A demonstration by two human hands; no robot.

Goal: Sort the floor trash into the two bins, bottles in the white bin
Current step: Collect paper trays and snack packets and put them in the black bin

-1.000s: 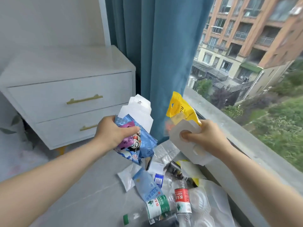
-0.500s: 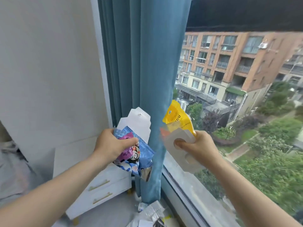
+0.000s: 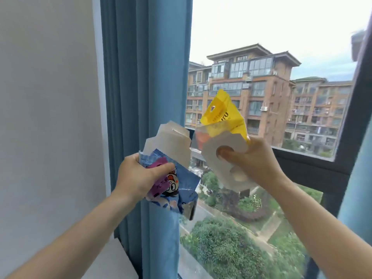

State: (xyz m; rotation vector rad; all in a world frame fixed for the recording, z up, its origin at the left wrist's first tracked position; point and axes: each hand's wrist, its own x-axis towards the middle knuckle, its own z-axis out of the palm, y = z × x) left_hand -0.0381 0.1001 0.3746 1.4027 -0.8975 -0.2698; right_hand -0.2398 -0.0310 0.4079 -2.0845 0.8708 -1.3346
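Observation:
My left hand point(image 3: 138, 178) grips a bunch of wrappers: a blue snack packet with a cartoon face point(image 3: 181, 188) and a white card package point(image 3: 171, 141) sticking up behind it. My right hand point(image 3: 255, 160) holds a white cardboard piece with round holes point(image 3: 225, 164), thumb pushed through one hole, together with a yellow plastic bag point(image 3: 223, 115) standing up behind it. Both hands are raised in front of the window at chest height. The floor trash and both bins are out of view.
A blue curtain point(image 3: 145, 97) hangs straight ahead, between a white wall point(image 3: 48, 117) at left and the large window point(image 3: 261, 57) at right. A dark window frame point(image 3: 314, 164) crosses behind my right hand. A white cabinet top point(image 3: 112, 264) shows at the bottom.
The view has swung upward: the floor trash pile and the white drawer unit have dropped out of sight. Both hands keep the same hold on their wrappers, raised before the window.

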